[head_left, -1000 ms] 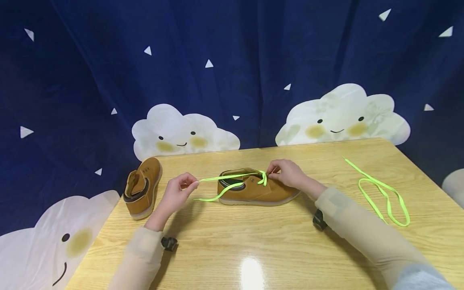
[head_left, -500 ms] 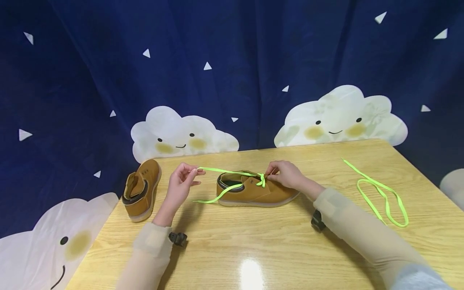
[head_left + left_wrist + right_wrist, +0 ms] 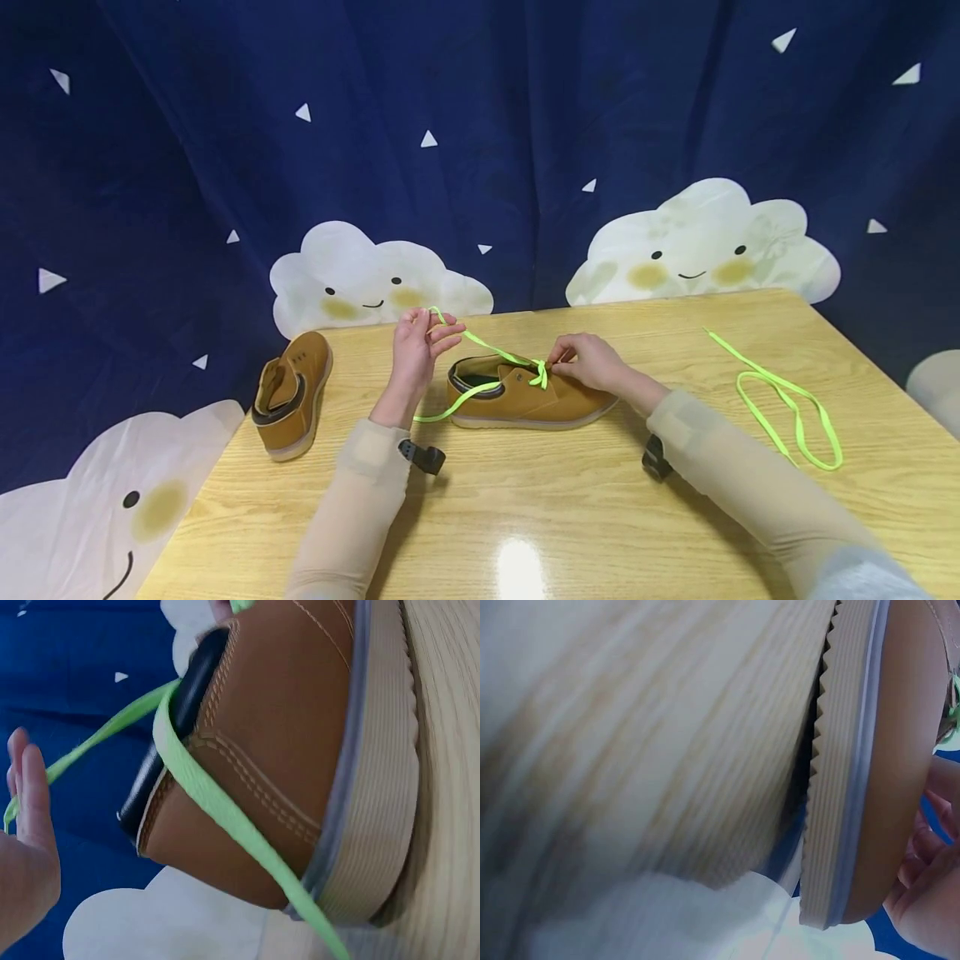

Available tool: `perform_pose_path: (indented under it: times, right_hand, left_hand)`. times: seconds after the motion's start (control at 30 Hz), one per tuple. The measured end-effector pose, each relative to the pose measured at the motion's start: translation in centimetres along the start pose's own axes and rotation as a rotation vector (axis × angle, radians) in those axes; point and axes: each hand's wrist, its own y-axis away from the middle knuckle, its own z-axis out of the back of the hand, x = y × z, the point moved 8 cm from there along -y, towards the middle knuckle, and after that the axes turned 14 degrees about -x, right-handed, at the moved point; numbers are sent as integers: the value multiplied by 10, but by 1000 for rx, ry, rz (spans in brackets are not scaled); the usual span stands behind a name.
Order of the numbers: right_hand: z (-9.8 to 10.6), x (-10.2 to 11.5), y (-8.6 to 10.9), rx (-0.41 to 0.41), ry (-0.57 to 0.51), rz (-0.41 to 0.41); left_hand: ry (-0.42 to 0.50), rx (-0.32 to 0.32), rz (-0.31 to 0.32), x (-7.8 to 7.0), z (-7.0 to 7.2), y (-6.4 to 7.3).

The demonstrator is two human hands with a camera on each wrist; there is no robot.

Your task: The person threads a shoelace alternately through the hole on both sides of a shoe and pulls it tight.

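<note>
A tan-brown shoe (image 3: 525,407) stands on its sole at mid-table, toe to the right. A neon-green shoelace (image 3: 491,343) crosses its eyelet area in a bunched knot. My left hand (image 3: 414,350), raised behind the heel, pinches one lace end between thumb and index finger, the other fingers spread. That length sags back to the knot. The other lace end (image 3: 225,814) drapes over the black padded collar and down to the table in the left wrist view. With curled fingertips my right hand (image 3: 592,362) grips the shoe's upper beside the knot; the far fingers are partly hidden.
A second brown shoe (image 3: 303,375), its eyelets bare, stands at the table's left edge. Another green lace (image 3: 787,383) lies in loose loops on the right of the wooden table (image 3: 585,508). A dark blue curtain (image 3: 465,100) with clouds hangs behind.
My left hand has moved up and right toward the shoe with its lace end; that lace has gone from taut to slack. The right hand stays at the knot.
</note>
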Motion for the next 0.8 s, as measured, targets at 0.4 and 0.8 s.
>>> perform_pose_path:
  times: [0.4,0.8]
  right_hand:
    - [-5,-7,0,19,10,-56]
    - [11,26,3,-146,-115,2]
  left_hand:
    - [-160,-40,-31,12,14,0]
    - [-373,170,-57,19,0,13]
